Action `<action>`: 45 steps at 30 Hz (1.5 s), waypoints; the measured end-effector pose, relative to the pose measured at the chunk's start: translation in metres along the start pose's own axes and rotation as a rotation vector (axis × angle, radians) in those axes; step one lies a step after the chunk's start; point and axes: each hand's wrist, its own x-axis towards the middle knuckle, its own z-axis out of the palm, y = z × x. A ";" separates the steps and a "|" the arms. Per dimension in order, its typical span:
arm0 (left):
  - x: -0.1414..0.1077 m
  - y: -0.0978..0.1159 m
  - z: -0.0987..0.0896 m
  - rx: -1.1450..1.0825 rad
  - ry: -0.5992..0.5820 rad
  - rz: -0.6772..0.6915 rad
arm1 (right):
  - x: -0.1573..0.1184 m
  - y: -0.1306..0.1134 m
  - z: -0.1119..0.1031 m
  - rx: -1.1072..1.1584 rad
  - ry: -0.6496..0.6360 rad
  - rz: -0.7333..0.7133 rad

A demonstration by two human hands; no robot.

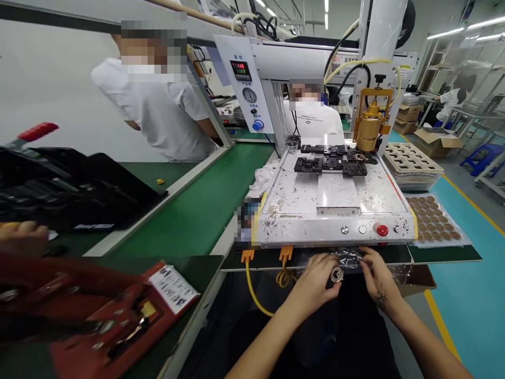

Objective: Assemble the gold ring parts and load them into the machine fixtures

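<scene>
Ring point(336, 275), one, metallic-looking, pinched between thumb and fingers of our left hand point(315, 276), just in front of the bench edge. Our right hand point(379, 279) is half open beside it, thumb and forefinger apart at some clear plastic point(349, 258); whether it has hold of that, we cannot tell. Ahead we note one white machine point(307, 232): four front buttons, one red, three silvery; two orange plugs point(286, 252) below. Its bed point(290, 202) is scuffed, bearing black fixtures point(310, 165) and one clear cup point(292, 146), contents too small to tell. Rightward, one plastic tray point(437, 243) holds rows of brown discs point(436, 219), over twenty; behind it, a cream pocketed tray point(418, 170) tops a stack. Leftward: green worktop point(205, 195), one red press point(90, 342). Beyond, we count three people in white shirts point(158, 110), turquoise floor point(473, 279), one open carton point(436, 148) near a blue stool point(483, 158).
</scene>
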 end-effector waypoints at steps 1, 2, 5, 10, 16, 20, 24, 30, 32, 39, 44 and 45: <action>0.004 0.002 0.002 0.020 0.009 -0.009 | 0.000 0.000 -0.005 0.005 0.037 0.028; 0.007 0.004 0.004 0.036 0.022 -0.020 | 0.000 -0.001 -0.010 0.009 0.069 0.062; 0.016 0.007 0.009 0.077 0.063 -0.049 | 0.001 -0.008 -0.027 0.031 0.087 0.165; 0.011 0.015 0.006 0.027 0.172 -0.089 | 0.006 -0.037 -0.044 0.265 -0.086 0.372; -0.017 0.034 -0.012 -0.936 0.126 -0.448 | 0.018 -0.067 -0.034 0.777 -0.113 0.655; -0.034 0.050 -0.027 -1.339 0.197 -0.675 | 0.023 -0.075 -0.026 0.866 -0.219 0.698; -0.046 0.063 -0.039 -1.476 0.246 -0.754 | 0.023 -0.084 -0.024 0.839 -0.295 0.664; -0.059 0.076 -0.048 -1.506 0.259 -0.704 | 0.015 -0.093 -0.028 0.993 -0.439 0.755; -0.063 0.078 -0.047 -1.491 0.272 -0.678 | 0.013 -0.095 -0.030 1.016 -0.482 0.769; -0.069 0.082 -0.041 -1.456 0.315 -0.642 | 0.021 -0.116 -0.037 0.665 -0.485 0.558; -0.072 0.085 -0.040 -1.460 0.300 -0.631 | 0.027 -0.133 -0.033 0.542 -0.435 0.357; -0.073 0.086 -0.040 -1.461 0.299 -0.627 | 0.026 -0.134 -0.031 0.543 -0.448 0.350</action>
